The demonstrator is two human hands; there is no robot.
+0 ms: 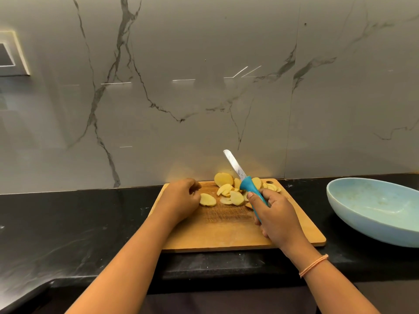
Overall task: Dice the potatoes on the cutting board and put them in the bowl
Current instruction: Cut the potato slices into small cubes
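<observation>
A wooden cutting board (217,232) lies on the black counter. At its far end sits a heap of pale yellow potato slices (229,189). One slice (207,200) lies apart to the left, and my left hand (181,200) touches it with curled fingers. My right hand (276,214) grips the blue handle of a knife (235,168), whose blade points up and away above the slices. A light blue bowl (353,200) stands right of the board; I see no potato in it.
The black counter (79,223) runs left and right of the board, with its front edge close to me. A grey marble wall (204,87) rises directly behind the board. A framed panel (11,55) hangs on the wall at far left.
</observation>
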